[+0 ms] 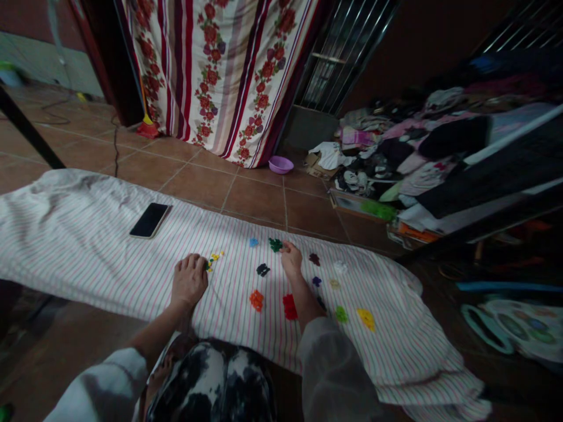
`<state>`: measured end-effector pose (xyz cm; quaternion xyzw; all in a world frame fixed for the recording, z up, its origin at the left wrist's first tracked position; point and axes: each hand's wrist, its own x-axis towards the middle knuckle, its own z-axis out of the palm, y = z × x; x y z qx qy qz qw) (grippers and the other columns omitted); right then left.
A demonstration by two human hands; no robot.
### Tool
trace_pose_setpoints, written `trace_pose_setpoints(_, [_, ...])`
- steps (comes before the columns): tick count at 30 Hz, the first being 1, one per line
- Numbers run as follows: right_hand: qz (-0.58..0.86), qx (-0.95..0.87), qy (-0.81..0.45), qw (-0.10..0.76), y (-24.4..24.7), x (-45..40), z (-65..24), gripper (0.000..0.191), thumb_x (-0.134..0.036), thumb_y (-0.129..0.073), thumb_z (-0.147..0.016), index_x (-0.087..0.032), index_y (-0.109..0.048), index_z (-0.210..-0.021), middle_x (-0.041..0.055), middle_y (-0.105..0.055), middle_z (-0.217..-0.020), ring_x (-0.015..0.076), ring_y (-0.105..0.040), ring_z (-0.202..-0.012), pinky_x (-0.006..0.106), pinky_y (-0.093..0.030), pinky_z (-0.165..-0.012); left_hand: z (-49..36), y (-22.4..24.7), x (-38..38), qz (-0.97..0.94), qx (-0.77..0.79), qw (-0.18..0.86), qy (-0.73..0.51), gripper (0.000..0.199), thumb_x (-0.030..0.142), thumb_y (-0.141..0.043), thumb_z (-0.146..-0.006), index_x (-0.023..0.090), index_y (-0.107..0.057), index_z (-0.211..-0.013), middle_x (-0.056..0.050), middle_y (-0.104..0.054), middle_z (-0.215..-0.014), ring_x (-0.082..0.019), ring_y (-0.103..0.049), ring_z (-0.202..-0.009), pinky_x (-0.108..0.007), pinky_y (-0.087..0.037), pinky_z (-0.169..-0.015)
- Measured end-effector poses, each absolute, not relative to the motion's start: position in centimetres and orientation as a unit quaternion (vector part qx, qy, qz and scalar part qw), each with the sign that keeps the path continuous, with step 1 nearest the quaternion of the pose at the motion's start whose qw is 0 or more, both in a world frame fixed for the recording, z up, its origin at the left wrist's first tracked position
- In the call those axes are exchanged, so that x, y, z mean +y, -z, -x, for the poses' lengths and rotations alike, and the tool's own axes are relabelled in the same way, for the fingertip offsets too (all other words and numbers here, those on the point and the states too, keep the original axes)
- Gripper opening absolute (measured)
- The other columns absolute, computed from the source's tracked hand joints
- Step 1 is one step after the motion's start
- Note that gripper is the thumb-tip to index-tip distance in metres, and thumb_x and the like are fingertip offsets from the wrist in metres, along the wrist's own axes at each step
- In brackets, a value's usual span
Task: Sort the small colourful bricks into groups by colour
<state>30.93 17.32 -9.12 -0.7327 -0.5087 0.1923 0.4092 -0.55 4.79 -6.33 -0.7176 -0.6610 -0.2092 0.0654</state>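
My left hand point(190, 278) rests palm down on the striped cloth, its fingers lying on the fabric. Right beside its fingertips is a loose scatter of small yellow and green pieces point(214, 258). My right hand point(292, 261) reaches forward with thumb and fingers pinched at the edge of a dark green pile point(275, 244); whatever is between the fingertips is too small to make out. Around it lie small piles: light blue point(254, 242), black point(263, 269), orange point(256, 300), maroon point(314, 259) and purple point(316, 281). A red pile point(290, 306) is beside my right forearm.
White point(340, 266), beige point(335, 283), lime green point(341, 314) and yellow point(366, 319) piles lie to the right. A phone point(150, 220) rests on the cloth at left. Beyond are a purple basin point(280, 164), a floral curtain point(211, 76) and heaped clothes point(396, 140).
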Motion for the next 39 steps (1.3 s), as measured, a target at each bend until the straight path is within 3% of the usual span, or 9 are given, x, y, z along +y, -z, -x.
trace_pose_setpoints(6, [0.685, -0.572, -0.114, 0.437, 7.1, 16.2, -28.3, 0.037, -0.016, -0.039, -0.076, -0.015, -0.067, -0.101, 0.0094, -0.068, -0.098, 0.0197, -0.062, -0.093, 0.035, -0.046, -0.09, 0.6, 6.4, 4.8, 0.718, -0.66, 0.068, 0.211, 0.019, 0.021, -0.047, -0.084, 0.02, -0.057, -0.1, -0.01, -0.06, -0.107, -0.026, -0.052, -0.104, -0.041, -0.038, -0.087])
trace_pose_setpoints(10, [0.59, -0.666, -0.16, 0.428, 6.4, 14.5, -24.0, 0.029, -0.021, -0.043, -0.082, -0.019, -0.067, -0.097, 0.0074, -0.067, -0.098, 0.0177, -0.061, -0.092, 0.03, -0.048, -0.086, 0.7, 6.4, 4.8, 0.72, -0.658, 0.062, 0.212, 0.018, 0.021, -0.047, -0.084, 0.02, -0.057, -0.099, -0.01, -0.06, -0.107, -0.026, -0.051, -0.104, -0.041, -0.038, -0.086])
trace_pose_setpoints(18, [0.467, -0.797, -0.265, 0.278, 6.8, 11.3, -15.4, 0.023, -0.02, -0.049, -0.086, -0.023, -0.067, -0.1, 0.0027, -0.064, -0.094, 0.0128, -0.06, -0.082, 0.023, -0.047, -0.078, 0.7, 6.9, 5.0, 0.705, -0.664, 0.063, 0.24, 0.017, 0.018, -0.038, -0.09, 0.018, -0.054, -0.096, -0.01, -0.061, -0.103, -0.025, -0.053, -0.101, -0.039, -0.038, -0.085])
trace_pose_setpoints(27, [0.527, -0.821, -0.158, 0.157, 6.3, 10.1, -12.2, 0.029, -0.019, -0.043, -0.089, -0.027, -0.063, -0.109, 0.0035, -0.061, -0.096, 0.015, -0.057, -0.087, 0.024, -0.042, -0.077, 0.6, 6.9, 5.2, 0.701, -0.67, 0.065, 0.235, 0.016, 0.02, -0.039, -0.09, 0.018, -0.055, -0.094, -0.01, -0.061, -0.102, -0.025, -0.054, -0.098, -0.04, -0.037, -0.084])
trace_pose_setpoints(39, [0.495, -0.801, -0.214, 0.262, 6.8, 10.0, -13.0, 0.02, -0.02, -0.047, -0.088, -0.025, -0.062, -0.101, 0.0014, -0.062, -0.097, 0.0136, -0.057, -0.09, 0.024, -0.044, -0.082, 0.6, 6.9, 5.0, 0.705, -0.665, 0.071, 0.235, 0.016, 0.019, -0.04, -0.09, 0.019, -0.055, -0.093, -0.01, -0.061, -0.101, -0.025, -0.054, -0.096, -0.04, -0.037, -0.083])
